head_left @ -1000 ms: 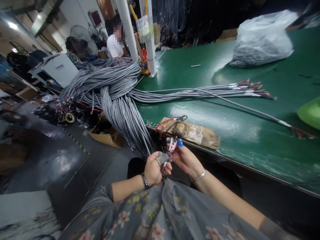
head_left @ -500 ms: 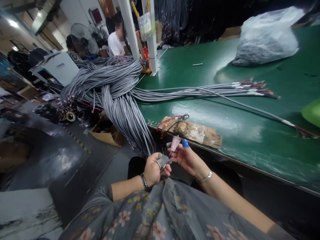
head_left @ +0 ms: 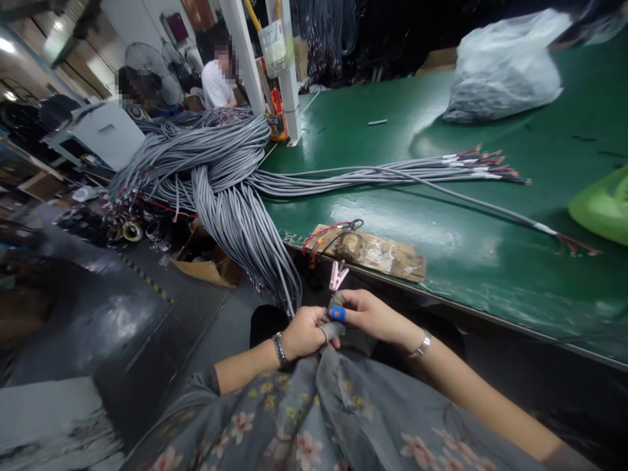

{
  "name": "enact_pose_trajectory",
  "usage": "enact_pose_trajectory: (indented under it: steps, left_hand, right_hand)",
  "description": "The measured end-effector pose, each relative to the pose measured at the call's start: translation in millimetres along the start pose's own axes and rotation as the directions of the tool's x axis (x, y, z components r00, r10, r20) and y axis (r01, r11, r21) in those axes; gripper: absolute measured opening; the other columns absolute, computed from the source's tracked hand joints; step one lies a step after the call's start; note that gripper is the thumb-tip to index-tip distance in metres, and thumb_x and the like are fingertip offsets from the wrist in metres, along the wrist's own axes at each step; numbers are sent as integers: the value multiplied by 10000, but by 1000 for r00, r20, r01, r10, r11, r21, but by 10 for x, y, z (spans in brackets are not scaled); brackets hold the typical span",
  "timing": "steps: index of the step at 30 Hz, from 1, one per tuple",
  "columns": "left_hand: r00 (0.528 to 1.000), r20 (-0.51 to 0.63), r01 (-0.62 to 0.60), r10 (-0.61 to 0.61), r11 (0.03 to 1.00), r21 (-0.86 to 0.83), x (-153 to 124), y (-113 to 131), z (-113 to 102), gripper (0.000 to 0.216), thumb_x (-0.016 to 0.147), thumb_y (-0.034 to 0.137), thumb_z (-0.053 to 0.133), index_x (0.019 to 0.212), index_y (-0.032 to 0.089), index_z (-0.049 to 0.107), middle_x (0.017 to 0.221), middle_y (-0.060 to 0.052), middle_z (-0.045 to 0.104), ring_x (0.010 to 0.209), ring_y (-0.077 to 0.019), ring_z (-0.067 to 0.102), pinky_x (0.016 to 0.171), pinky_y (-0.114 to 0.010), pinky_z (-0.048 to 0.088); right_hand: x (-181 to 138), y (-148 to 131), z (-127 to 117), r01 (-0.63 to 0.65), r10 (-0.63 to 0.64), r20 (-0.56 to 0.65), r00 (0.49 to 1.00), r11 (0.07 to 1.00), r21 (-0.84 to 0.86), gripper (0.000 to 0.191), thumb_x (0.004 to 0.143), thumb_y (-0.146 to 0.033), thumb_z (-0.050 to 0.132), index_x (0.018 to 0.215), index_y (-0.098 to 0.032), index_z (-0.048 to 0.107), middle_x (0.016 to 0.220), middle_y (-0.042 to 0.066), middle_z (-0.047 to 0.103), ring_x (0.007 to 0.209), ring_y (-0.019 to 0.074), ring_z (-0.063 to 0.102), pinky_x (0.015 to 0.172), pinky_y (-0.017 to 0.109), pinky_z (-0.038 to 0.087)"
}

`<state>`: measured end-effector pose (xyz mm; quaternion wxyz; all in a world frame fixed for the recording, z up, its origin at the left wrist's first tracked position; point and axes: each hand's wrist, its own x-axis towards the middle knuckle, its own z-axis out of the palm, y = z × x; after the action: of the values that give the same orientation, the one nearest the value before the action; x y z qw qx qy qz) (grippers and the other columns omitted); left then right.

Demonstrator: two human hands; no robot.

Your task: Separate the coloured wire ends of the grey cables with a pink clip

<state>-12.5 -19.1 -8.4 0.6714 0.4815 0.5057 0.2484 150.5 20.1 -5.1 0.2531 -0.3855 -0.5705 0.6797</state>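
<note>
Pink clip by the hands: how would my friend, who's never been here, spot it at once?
Find the long green table, then the battered brown board along its near edge. Below that board in the picture, just past the right hand, is a small clip. Its pale pink colour and V shape set it apart from the brown board and grey cables.

"What can't we make out on our side of the brown board (head_left: 400,260)?"
"Whatever lies between our left hand (head_left: 305,332) and right hand (head_left: 373,315); our fingers hide it."
"And far right of the board?"
"We see a green object (head_left: 602,208), cut off by the right edge."
</note>
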Motion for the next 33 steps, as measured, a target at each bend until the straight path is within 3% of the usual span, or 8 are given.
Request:
enact_pose_trajectory:
  steps: [3,10,14,19,29,33]
  left_hand:
    - [1000,-16,5,-5,1000,10,13,2,-20,341,611,449,725,577,140,583,476,-10,600,405,-85,499,425,-198,379]
    - [976,-212,-12,-41,969,-245,44,29,58,473,529,576,735,576,148,541,463,-11,586,357,-108,520,377,-203,376]
    - [984,-176,-24,-16,974,-224,41,34,70,520,499,620,748,561,145,546,471,-20,595,368,-111,531,386,-208,399]
    - [995,-89,-49,38,991,-121,-2,53,22,516,508,619,757,540,143,559,483,-29,606,411,-116,556,431,-220,440]
    - [968,-250,-73,-19,933,-352,17,2,52,427,552,537,719,584,145,554,449,-26,587,357,-113,521,387,-210,377]
    - [962,-274,-99,-11,917,-386,20,3,16,401,536,500,723,545,154,519,434,-14,567,331,-89,474,362,-200,341]
  right_hand:
    - [-9,19,0,20,-20,-36,999,1000,-10,439,618,-583,724,615,-167,582,581,-27,526,558,102,419,544,251,346]
    - [-105,148,16,0,24,-111,994,977,211,433,610,-559,746,760,-172,625,688,0,604,606,118,490,581,260,380]
    - [-111,166,131,27,39,-228,973,960,279,387,610,-532,747,672,-182,593,573,-29,560,533,104,448,549,257,360]
    - [-59,95,193,62,-13,-221,975,975,215,365,623,-507,747,631,-186,574,551,-25,565,521,112,463,549,265,374]
    - [9,86,274,73,11,-308,951,963,261,404,592,-546,764,663,-182,602,586,-31,547,530,102,429,537,261,354]
    - [-2,153,194,23,85,-230,970,901,434,430,561,-565,782,686,-179,640,625,-18,568,563,105,461,564,257,400]
